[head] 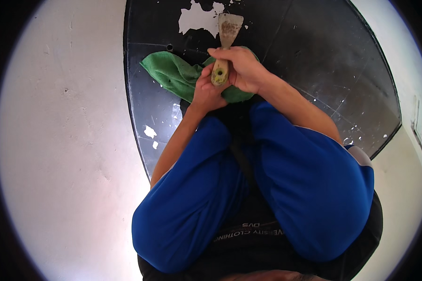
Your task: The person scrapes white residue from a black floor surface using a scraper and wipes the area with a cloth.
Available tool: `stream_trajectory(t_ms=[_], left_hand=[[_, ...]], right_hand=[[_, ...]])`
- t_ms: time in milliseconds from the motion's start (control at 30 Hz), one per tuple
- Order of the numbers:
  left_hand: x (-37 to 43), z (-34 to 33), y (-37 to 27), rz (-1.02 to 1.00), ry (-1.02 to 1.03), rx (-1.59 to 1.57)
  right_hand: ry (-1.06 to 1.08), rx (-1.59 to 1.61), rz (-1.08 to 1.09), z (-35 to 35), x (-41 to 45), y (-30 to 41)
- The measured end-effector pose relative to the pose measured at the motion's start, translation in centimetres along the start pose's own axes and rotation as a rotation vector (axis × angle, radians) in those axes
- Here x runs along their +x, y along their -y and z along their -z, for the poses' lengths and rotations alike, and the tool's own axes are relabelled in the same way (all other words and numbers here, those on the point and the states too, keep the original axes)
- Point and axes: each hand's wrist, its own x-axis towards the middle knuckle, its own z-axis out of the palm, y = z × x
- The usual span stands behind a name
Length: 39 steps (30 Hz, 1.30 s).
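Note:
My right hand (246,66) is closed around the neck and upper handle of a putty knife (219,72), whose worn, stained metal blade points away from me. Just below and to the left, my left hand (209,91) has its fingers beside the handle's end; whether it grips the handle or the cloth is unclear. A green cloth (172,72) lies bunched behind and under both hands, partly hidden by them. Beyond the blade, a ragged white patch (198,19) shows on the dark tiled floor (285,38).
Pale walls (66,123) with small dents rise on the left and right of the floor. White flakes (150,131) are scattered on the dark tiles. A small round hole (169,47) is near the cloth. My bent knees in blue trousers (302,182) are close below my hands.

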Motion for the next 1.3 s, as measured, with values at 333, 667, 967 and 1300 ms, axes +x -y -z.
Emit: stream_trajectory(t_ms=[333,667,967,1300], left_hand=[[0.6,0.2,-0.2,0.003,-0.067,-0.086],[0.9,1.0,0.0,-0.154,0.099,0.165],[9.4,-0.4,-2.9,-0.192,0.056,0.074],[18.0,-0.8,0.0,-0.204,0.056,0.436]], right_hand=[[0.028,-0.036,0.011,1.0,0.1,-0.1],[-0.046,-0.114,0.050,0.3,-2.7,0.8],[-0.144,-0.443,0.393,2.8,-10.5,5.7],[-0.305,-0.393,0.525,4.8,-13.1,6.0]])
